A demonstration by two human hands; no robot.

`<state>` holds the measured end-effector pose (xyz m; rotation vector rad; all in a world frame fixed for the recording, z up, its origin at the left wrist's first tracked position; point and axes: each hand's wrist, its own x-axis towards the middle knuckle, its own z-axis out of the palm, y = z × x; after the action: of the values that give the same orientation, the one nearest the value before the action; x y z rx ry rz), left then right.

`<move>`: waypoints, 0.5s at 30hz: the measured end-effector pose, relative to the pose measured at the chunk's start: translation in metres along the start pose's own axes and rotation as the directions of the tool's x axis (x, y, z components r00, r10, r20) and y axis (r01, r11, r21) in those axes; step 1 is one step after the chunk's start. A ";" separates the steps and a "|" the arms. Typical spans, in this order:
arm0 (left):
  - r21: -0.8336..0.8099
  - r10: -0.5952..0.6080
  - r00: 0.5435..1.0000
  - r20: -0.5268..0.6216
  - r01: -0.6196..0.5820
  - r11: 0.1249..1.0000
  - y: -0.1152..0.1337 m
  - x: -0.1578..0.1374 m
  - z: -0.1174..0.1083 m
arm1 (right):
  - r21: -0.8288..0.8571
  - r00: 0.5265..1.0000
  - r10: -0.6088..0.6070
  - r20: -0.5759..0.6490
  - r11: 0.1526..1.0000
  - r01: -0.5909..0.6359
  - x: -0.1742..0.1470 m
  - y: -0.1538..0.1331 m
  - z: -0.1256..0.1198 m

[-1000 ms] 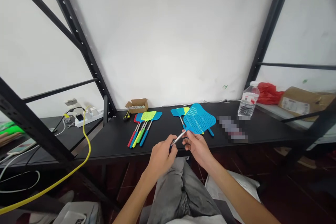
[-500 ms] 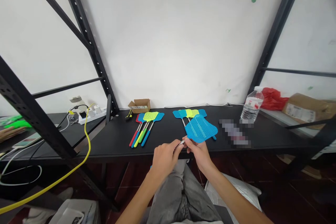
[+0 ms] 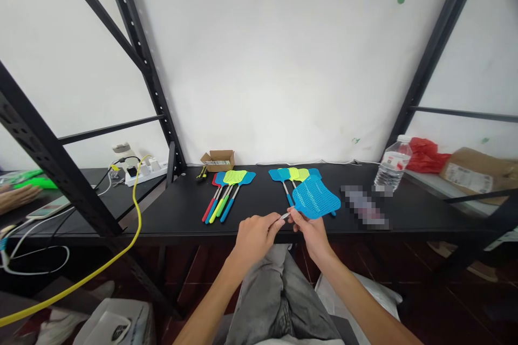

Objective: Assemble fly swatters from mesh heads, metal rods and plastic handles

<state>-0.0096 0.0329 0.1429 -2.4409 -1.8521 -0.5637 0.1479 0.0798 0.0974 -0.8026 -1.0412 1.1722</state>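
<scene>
A blue fly swatter (image 3: 316,197) is held over the front edge of the black table, its perforated head tilted up to the right. My left hand (image 3: 258,234) is closed around its metal shaft; the handle end is hidden by that hand. My right hand (image 3: 309,230) pinches it at the neck, just below the head. Behind it lies a group of blue and yellow fly swatters (image 3: 279,174), partly covered by the held one. Further left, several fly swatters (image 3: 234,178) with red, blue, yellow and green handles lie fanned side by side.
A small open cardboard box (image 3: 219,160) stands by the wall, with a black-and-yellow tool (image 3: 201,174) beside it. At right are a water bottle (image 3: 392,164), a red plastic bag (image 3: 426,155) and a blurred-out item (image 3: 365,207). A yellow cable (image 3: 135,205) and power strip (image 3: 151,171) sit left.
My hands have moved slightly apart, so more of the metal shaft shows between them. The swatter head has shifted a little to the right. The whole view has also shifted slightly.
</scene>
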 end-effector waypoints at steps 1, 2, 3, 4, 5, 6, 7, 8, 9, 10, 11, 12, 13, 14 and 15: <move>0.009 -0.003 1.000 -0.006 0.003 1.000 0.000 -0.001 -0.001 | 0.002 1.000 -0.001 -0.017 1.000 0.001 0.001 -0.001 -0.002; 0.018 -0.003 1.000 -0.015 0.003 1.000 -0.001 -0.001 -0.002 | 0.006 0.999 0.001 -0.043 1.000 -0.001 0.003 -0.003 -0.004; 0.025 0.001 1.000 -0.027 -0.001 1.000 -0.002 -0.002 -0.003 | 0.014 0.997 0.006 -0.075 1.000 -0.005 0.006 -0.005 -0.007; 0.028 0.009 0.999 -0.040 -0.008 1.000 -0.003 -0.003 -0.003 | 0.023 0.994 0.011 -0.109 1.000 -0.009 0.008 -0.007 -0.011; 0.028 0.020 0.998 -0.054 -0.018 0.999 -0.004 -0.004 -0.004 | 0.035 0.990 0.015 -0.140 0.999 -0.010 0.011 -0.010 -0.015; 0.026 0.030 0.997 -0.068 -0.029 0.999 -0.006 -0.004 -0.004 | 0.048 0.986 0.017 -0.164 0.999 -0.009 0.015 -0.013 -0.019; 0.024 0.039 0.996 -0.078 -0.037 0.999 -0.008 -0.005 -0.004 | 0.061 0.983 0.018 -0.182 0.998 -0.007 0.018 -0.016 -0.024; 0.022 0.044 0.995 -0.088 -0.042 0.999 -0.010 -0.005 -0.004 | 0.074 0.980 0.019 -0.199 0.997 -0.005 0.021 -0.020 -0.028; 0.021 0.048 0.994 -0.097 -0.046 0.999 -0.012 -0.005 -0.005 | 0.086 0.976 0.022 -0.216 0.996 -0.003 0.024 -0.023 -0.033; 0.021 0.051 0.993 -0.106 -0.050 0.999 -0.015 -0.005 -0.005 | 0.098 0.971 0.025 -0.236 0.995 -0.002 0.028 -0.026 -0.037; 0.022 0.055 0.992 -0.113 -0.053 0.998 -0.018 -0.004 -0.005 | 0.110 0.965 0.028 -0.261 0.994 0.001 0.031 -0.029 -0.041; 0.024 0.059 0.991 -0.118 -0.056 0.998 -0.021 -0.004 -0.006 | 0.120 0.958 0.030 -0.286 0.993 0.004 0.033 -0.031 -0.045; 0.026 0.063 0.990 -0.122 -0.060 0.998 -0.024 -0.003 -0.006 | 0.129 0.951 0.031 -0.309 0.992 0.010 0.036 -0.033 -0.049; 0.029 0.066 0.990 -0.126 -0.063 0.998 -0.026 -0.003 -0.006 | 0.138 0.945 0.031 -0.324 0.990 0.014 0.038 -0.035 -0.052; 0.031 0.069 0.989 -0.128 -0.065 0.997 -0.028 -0.002 -0.006 | 0.146 0.943 0.033 -0.330 0.989 0.017 0.039 -0.036 -0.054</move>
<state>-0.0384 0.0376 0.1427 -2.3777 -1.7114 -0.6701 0.2134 0.1109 0.1209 -0.8529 -0.6649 1.0620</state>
